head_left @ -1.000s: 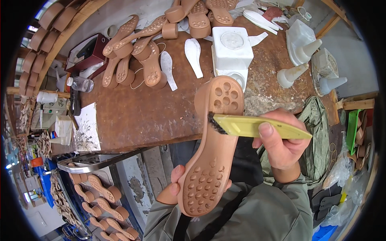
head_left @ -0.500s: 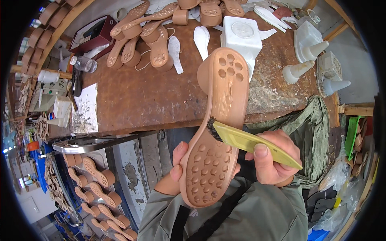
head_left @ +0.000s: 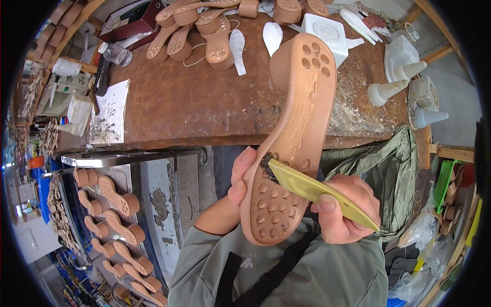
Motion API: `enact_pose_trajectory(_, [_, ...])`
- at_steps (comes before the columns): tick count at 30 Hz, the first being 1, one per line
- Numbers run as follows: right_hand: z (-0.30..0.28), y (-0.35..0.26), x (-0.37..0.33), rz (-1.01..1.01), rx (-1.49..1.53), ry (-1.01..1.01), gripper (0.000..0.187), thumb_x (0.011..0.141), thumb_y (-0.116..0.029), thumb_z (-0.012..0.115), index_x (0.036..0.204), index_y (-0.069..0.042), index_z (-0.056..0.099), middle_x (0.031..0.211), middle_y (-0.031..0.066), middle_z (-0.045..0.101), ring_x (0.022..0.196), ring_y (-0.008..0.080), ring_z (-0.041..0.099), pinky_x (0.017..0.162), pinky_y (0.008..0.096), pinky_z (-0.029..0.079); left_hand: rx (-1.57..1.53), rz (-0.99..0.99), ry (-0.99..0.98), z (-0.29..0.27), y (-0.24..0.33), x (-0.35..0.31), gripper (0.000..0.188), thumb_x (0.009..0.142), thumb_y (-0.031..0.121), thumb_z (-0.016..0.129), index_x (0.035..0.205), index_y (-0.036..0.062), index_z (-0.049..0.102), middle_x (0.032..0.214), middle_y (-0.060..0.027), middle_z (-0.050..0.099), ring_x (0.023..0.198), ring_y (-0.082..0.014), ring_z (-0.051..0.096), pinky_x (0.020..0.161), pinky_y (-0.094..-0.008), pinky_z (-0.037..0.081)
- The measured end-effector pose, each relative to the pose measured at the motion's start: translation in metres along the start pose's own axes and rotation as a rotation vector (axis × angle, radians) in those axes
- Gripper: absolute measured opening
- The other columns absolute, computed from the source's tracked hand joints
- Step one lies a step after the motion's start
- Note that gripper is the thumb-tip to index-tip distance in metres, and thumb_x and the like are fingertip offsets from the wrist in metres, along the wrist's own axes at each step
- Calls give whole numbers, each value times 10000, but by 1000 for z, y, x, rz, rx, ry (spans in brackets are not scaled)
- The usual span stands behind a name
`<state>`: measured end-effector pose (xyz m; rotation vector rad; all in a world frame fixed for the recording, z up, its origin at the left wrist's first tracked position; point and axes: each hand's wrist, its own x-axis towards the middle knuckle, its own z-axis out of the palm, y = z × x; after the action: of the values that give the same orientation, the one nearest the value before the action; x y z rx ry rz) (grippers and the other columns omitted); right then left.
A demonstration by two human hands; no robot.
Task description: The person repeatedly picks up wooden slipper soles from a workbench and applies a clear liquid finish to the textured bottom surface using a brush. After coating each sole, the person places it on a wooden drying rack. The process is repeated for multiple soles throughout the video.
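A tan heeled shoe sole [head_left: 302, 123] is held up in front of me, its dimpled inner face toward me and its heel end pointing away. My left hand [head_left: 241, 176] grips the sole by its left edge; its other fingers are hidden behind it. In my right hand [head_left: 348, 207] is a yellow-green flat-handled brush [head_left: 307, 185], clasped between thumb and fingers. The dark bristles touch the sole at the upper left of its round recesses. A wet-looking sheen covers the narrow middle stretch of the sole.
On the brown worktable [head_left: 189, 107] lie several more soles [head_left: 217, 41], white insole pieces [head_left: 237, 48] and a white square container [head_left: 327, 36]. White nozzle-topped bottles [head_left: 386, 92] stand at the right. Left of me, a rack [head_left: 82, 161] carries rows of soles. Green cloth [head_left: 383, 174] hangs at the table's right.
The bristles have moved along the sole from its narrow middle into the dimpled front part. The sole sits slightly farther up and right in view, and the glossy area has grown.
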<state>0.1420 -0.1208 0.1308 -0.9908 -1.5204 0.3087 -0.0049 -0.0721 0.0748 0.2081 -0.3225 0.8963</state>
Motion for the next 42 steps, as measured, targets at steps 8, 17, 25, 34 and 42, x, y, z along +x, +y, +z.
enact_pose_trajectory(8, [2, -6, 1, -18, 154, -133, 206, 702, 38, 696, 882, 106, 623, 664, 131, 644, 442, 156, 566, 362, 242, 416, -40, -29, 97, 9, 4, -2, 856, 828, 603, 443, 1432, 21, 270, 1361, -173, 445, 1225, -285, 475, 1032, -415, 385])
enact_pose_trajectory(17, [-12, 43, 23, 314, 103, -19, 155, 806, -14, 676, 937, 65, 651, 787, 144, 653, 597, 194, 621, 561, 276, 501, -101, -128, 354, -3, 17, 1, 758, 827, 583, 463, 1380, 73, 381, 1326, -166, 487, 1162, -336, 522, 976, -529, 419])
enact_pose_trajectory(25, [-28, 90, 15, 527, 358, 126, 162, 839, -31, 660, 967, 67, 648, 756, 105, 657, 562, 118, 577, 496, 234, 460, 2395, 284, 355, -81, 26, 8, 883, 720, 672, 564, 1361, 87, 401, 1407, -122, 387, 1253, -307, 431, 1017, -416, 399])
enact_pose_trajectory(34, [-41, 195, 13, 563, -186, 79, 140, 856, -108, 670, 949, -3, 676, 823, 83, 664, 714, 127, 607, 627, 258, 481, 2367, 327, 321, -92, 46, 28, 1125, 592, 368, 845, 1394, -14, 154, 1343, -231, 366, 1258, -331, 397, 1030, -416, 345])
enact_pose_trajectory(42, [-35, 204, 12, 535, -244, -7, 140, 848, -99, 675, 948, -1, 670, 790, 85, 654, 658, 128, 596, 584, 255, 469, 2208, 474, 283, -106, 41, 24, 1130, 585, 314, 871, 1374, 24, 116, 1355, -245, 334, 1277, -364, 376, 1028, -433, 363])
